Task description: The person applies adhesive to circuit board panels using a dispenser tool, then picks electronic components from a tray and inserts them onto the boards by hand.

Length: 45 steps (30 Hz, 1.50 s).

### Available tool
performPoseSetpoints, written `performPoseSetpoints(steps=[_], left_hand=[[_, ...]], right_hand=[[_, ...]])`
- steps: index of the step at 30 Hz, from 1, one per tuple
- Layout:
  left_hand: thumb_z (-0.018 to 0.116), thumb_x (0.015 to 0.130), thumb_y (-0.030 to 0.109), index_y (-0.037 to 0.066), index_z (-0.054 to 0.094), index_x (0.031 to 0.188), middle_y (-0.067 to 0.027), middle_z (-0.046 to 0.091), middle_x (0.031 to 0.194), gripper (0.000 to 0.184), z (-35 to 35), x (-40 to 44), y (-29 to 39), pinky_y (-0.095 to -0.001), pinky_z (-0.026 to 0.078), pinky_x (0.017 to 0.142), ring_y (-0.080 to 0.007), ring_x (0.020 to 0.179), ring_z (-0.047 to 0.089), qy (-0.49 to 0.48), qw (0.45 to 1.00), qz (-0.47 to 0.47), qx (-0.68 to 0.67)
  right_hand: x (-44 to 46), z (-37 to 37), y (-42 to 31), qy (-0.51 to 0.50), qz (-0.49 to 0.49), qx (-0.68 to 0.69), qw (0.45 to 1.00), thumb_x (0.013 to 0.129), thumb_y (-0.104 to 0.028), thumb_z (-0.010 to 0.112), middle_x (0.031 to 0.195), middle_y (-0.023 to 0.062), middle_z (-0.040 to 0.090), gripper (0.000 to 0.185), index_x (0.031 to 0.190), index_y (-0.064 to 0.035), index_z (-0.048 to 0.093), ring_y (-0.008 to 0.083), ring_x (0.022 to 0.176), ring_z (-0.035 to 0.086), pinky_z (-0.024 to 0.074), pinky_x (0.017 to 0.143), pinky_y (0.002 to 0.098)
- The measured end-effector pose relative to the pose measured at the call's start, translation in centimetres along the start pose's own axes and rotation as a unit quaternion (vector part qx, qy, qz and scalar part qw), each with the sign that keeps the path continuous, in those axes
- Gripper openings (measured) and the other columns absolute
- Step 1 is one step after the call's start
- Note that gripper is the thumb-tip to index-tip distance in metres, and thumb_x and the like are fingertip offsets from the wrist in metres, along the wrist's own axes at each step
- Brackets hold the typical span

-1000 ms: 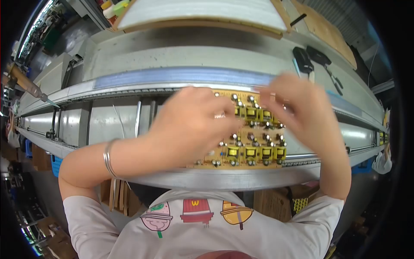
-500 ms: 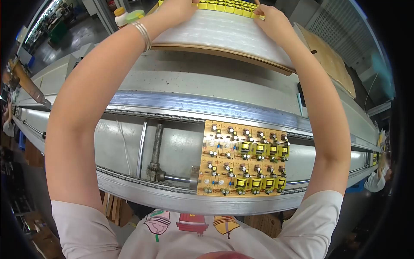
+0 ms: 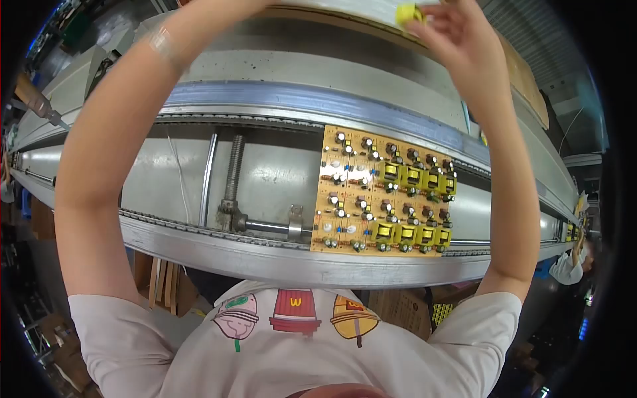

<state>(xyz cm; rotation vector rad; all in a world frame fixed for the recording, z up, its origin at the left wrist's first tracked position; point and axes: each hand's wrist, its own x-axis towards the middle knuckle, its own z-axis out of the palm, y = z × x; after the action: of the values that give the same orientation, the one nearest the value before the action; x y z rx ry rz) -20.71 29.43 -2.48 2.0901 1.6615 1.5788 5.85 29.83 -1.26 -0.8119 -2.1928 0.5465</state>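
Note:
My right hand [image 3: 454,30] pinches a yellow component [image 3: 409,13] above the front edge of the white-topped tray [image 3: 345,20]. My left forearm reaches up past the top of the view, and the left hand itself is out of frame. Below, a tan circuit board panel [image 3: 385,192] lies across the two rails. Yellow transformers [image 3: 413,175] stand in two rows over its right part. The two left columns carry small capacitors and white round spots, without yellow parts.
A metal rail [image 3: 265,255] runs along my body, with a far rail [image 3: 279,103] opposite. A threaded rod [image 3: 234,169] and a bracket [image 3: 296,222] sit between them. At far left is a tool with a tip [image 3: 40,103]. Another person [image 3: 569,266] is at far right.
From the tray's far side, my right hand has come back nearer with a yellow component. My left hand has passed out of the top of the view. The view has tilted, so the board appears higher.

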Motion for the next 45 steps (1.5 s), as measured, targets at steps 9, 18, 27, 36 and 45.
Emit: performPoseSetpoints(steps=[9,18,27,36,45], left_hand=[[0.081,0.085,0.018,0.012,0.075,0.115,-0.0012,0.071,0.100,0.032,-0.6,-16.2,6.3,-0.0307,0.049,0.079,-0.0176,0.091,0.061,-0.191,0.978,0.062,-0.056],[0.083,0.082,0.020,0.010,0.078,0.100,0.0007,0.071,0.093,0.021,0.8,-17.5,7.3,-0.0321,0.045,0.078,-0.0188,0.084,0.058,-0.269,0.962,-0.045,0.026],[0.081,0.082,0.019,0.011,0.078,0.094,0.0005,0.070,0.092,0.015,2.1,-17.3,7.9,-0.0355,0.042,0.084,-0.0228,0.086,0.058,-0.260,0.962,0.037,0.074],[0.082,0.081,0.017,0.012,0.078,0.094,0.0017,0.070,0.092,0.014,0.4,-18.6,5.7,-0.0354,0.040,0.079,-0.0221,0.086,0.059,-0.251,0.964,0.060,0.069],[0.082,0.083,0.017,0.014,0.078,0.098,0.0035,0.071,0.094,0.016,1.3,-19.4,5.0,-0.0334,0.039,0.078,-0.0204,0.085,0.060,-0.248,0.962,0.098,0.060]], right_hand=[[-12.0,1.5,-2.4,-0.163,0.124,0.028,0.978,0.089,-0.004,0.076,0.105,0.0044,0.070,0.029,0.117,-0.0015,0.070,0.0109,0.083,0.065,0.0529,0.078,0.0250],[-13.8,2.6,-0.8,-0.133,0.057,-0.038,0.989,0.085,-0.007,0.079,0.095,0.0059,0.063,0.026,0.110,-0.0028,0.073,0.0169,0.077,0.061,0.0500,0.067,0.0304],[-14.0,2.4,-0.8,-0.141,-0.016,-0.107,0.984,0.084,-0.006,0.078,0.093,0.0100,0.063,0.023,0.106,-0.0016,0.075,0.0280,0.082,0.064,0.0525,0.070,0.0374],[-12.9,5.3,-3.2,-0.164,-0.024,-0.171,0.971,0.085,-0.005,0.075,0.091,0.0112,0.062,0.020,0.105,-0.0016,0.076,0.0315,0.082,0.064,0.0520,0.071,0.0416],[-13.5,5.1,-2.0,-0.167,-0.008,-0.165,0.972,0.087,-0.005,0.073,0.090,0.0112,0.061,0.020,0.106,-0.0018,0.076,0.0310,0.080,0.064,0.0517,0.071,0.0410]])
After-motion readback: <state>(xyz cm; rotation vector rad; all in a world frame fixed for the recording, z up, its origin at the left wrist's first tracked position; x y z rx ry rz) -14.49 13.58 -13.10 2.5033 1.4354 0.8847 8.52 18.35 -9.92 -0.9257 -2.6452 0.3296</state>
